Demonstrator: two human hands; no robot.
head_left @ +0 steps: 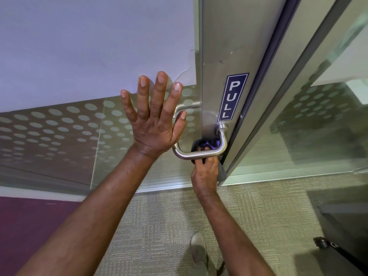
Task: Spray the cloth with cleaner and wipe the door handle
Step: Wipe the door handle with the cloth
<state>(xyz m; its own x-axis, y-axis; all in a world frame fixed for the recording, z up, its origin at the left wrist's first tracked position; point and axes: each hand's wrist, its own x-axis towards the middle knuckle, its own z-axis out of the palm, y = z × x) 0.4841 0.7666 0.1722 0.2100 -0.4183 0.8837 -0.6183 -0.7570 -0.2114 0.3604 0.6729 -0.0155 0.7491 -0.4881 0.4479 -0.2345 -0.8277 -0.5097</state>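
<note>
A blue sign (232, 97) on the metal door frame (235, 46) is showing the word "PULL" in white letters, running from bottom to top. Just below it, a shiny metal door handle (201, 154) is bending out from the frame. The right hand (205, 172) is gripping a dark cloth (205, 144) and pressing it around the bar of the handle. Part of the cloth is hanging behind the hand, so its full shape is hard to see. The left hand (153, 120) is lying flat against the glass panel (59, 128) with its fingers spread wide, holding nothing. The glass is showing rows of pale frosted dots. Below, a grey-green carpet (155, 226) is covering the floor, with a purple patch (25, 226) at the left. A shoe (198, 246) is peeking in near the bottom edge. A dark thing at the lower right is cut off and hard to make out.
</note>
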